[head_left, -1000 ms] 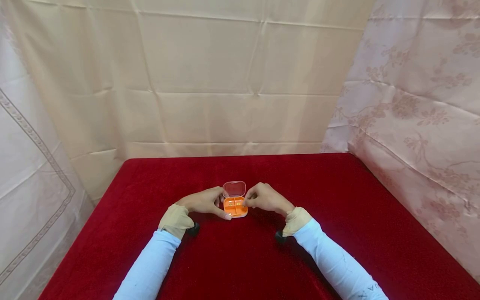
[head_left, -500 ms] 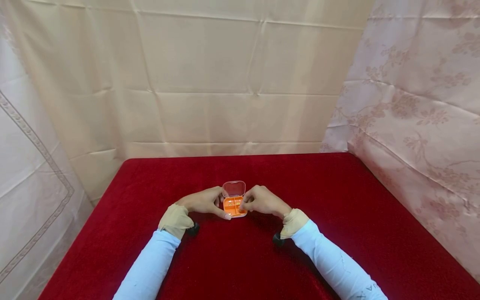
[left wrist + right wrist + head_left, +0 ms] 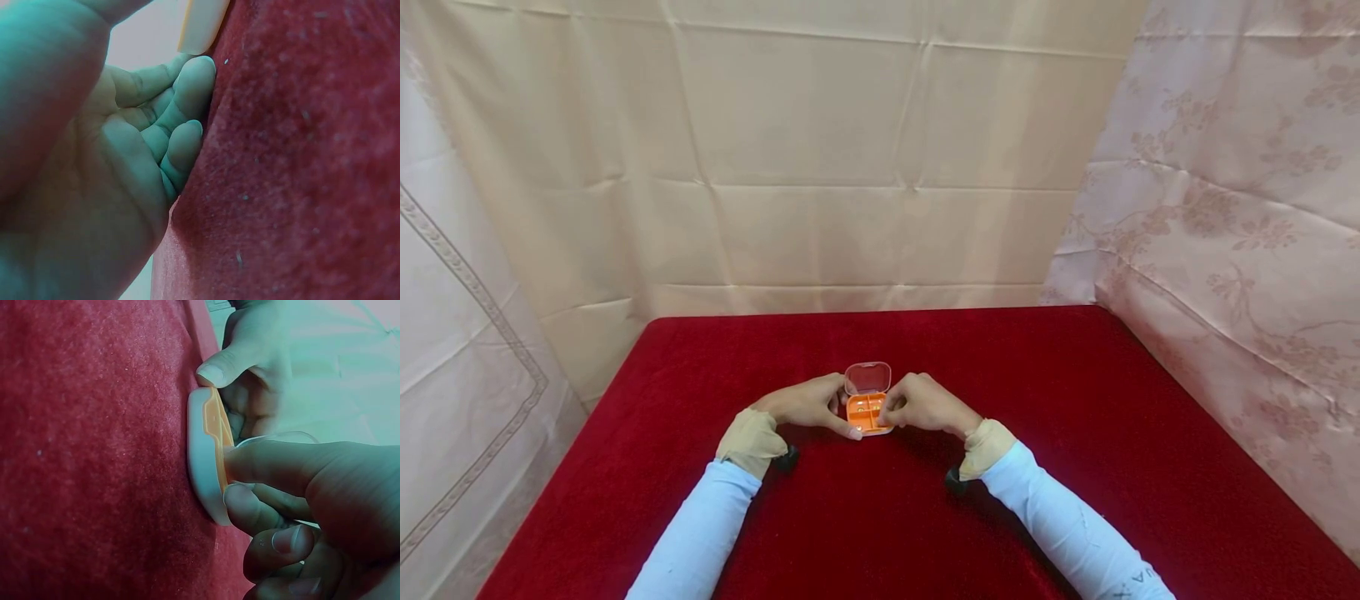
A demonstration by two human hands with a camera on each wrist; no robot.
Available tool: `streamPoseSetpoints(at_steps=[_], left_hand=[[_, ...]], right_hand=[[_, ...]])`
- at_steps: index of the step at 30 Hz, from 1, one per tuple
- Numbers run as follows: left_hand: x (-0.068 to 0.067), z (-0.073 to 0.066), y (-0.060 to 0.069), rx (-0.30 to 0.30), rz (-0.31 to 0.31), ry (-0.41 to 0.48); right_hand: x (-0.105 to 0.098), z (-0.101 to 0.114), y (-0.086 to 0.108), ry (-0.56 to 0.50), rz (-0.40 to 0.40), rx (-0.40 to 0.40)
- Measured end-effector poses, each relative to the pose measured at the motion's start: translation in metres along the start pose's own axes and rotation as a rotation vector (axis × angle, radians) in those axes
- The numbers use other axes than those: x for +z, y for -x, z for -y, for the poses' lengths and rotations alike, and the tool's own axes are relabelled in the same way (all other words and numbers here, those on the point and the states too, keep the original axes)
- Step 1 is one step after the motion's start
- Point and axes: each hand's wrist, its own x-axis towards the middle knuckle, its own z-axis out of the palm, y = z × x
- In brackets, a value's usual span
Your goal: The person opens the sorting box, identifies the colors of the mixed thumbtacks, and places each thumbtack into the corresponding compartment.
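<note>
A small pill box (image 3: 860, 422) with an orange divided inside and a white base (image 3: 201, 456) lies on the table, its clear lid (image 3: 868, 377) raised at the back. Small yellowish pieces show in the back compartments, and one sits at the front left. My left hand (image 3: 808, 402) holds the box's left side, thumb on the front corner and fingers behind. From the right, my right hand (image 3: 928, 404) reaches into the front right compartment with thumb and forefinger close together. Their tips are hidden, so whether they pinch a small piece is unclear.
A red cloth (image 3: 880, 517) covers the table. Beige curtain (image 3: 820, 167) hangs behind it, and a floral curtain (image 3: 1240, 208) on the right. Both forearms wear light blue sleeves (image 3: 1067, 521).
My right hand has moved left and slightly toward me, from the box's right edge into the front right compartment. My left hand has kept its hold on the pill box.
</note>
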Motion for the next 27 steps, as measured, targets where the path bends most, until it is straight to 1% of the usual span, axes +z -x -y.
streamPoseSetpoints(at_steps=[10, 13, 17, 23, 27], left_hand=[[0.0008, 0.0026, -0.0013, 0.005, -0.002, -0.009], [0.0007, 0.0030, -0.0014, 0.011, -0.003, -0.012], [0.0010, 0.0026, -0.0014, 0.008, -0.003, -0.013], [0.0009, 0.0011, -0.0009, 0.009, -0.001, -0.009], [0.0004, 0.0000, -0.0004, 0.014, 0.001, -0.002]], right_hand=[[0.0009, -0.0027, -0.0018, -0.001, 0.001, 0.019], [0.0006, -0.0031, -0.0016, -0.007, 0.000, 0.011], [-0.0017, -0.0040, -0.0006, -0.036, -0.003, 0.001], [-0.0043, -0.0074, -0.0001, -0.103, 0.007, 0.026], [-0.0049, -0.0078, 0.0003, -0.104, 0.012, 0.028]])
